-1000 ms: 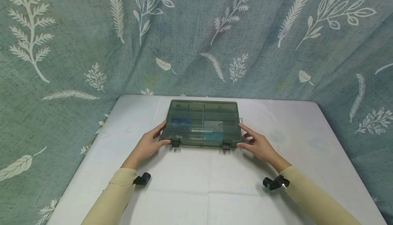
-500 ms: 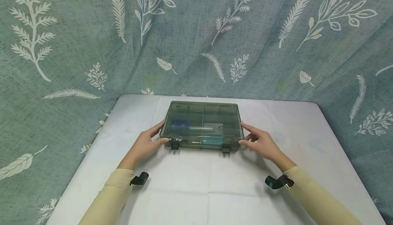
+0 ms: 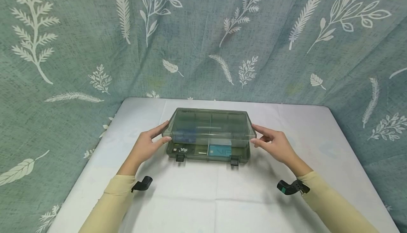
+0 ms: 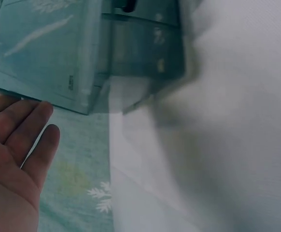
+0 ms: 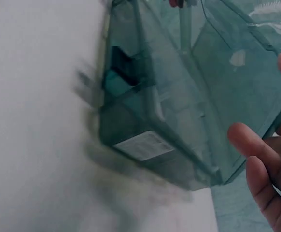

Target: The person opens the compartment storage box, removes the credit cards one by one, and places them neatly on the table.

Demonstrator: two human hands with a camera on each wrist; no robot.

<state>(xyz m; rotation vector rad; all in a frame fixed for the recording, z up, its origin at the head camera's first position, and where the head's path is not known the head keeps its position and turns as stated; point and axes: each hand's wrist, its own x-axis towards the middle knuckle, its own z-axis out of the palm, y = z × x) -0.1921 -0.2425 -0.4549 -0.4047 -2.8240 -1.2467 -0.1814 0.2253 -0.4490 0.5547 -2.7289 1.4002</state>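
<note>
A dark green see-through storage box stands near the back of the table, its lid (image 3: 211, 120) tilted up at the front while the back edge stays low. My left hand (image 3: 147, 147) holds the lid's front left corner, thumb at the front edge and fingers along the side. At the front right corner my right hand (image 3: 276, 145) grips it likewise. Under the raised edge, the base (image 3: 200, 157) shows a light-blue card (image 3: 220, 150) lettered VIP and a black item marked Vip (image 3: 183, 150). A white label (image 5: 144, 145) is on the base's side in the right wrist view.
Two black latches, a left one (image 3: 180, 158) and a right one (image 3: 234, 161), hang at the base's front. A white cloth (image 3: 190, 208) covers the table. Behind it hangs a green leaf-patterned curtain (image 3: 197, 39). Both wrists carry black cameras.
Both hands have lifted the lid's front edge off the base, and the gap has widened. The hands have moved slightly apart. The items at the front of the box now show uncovered.
</note>
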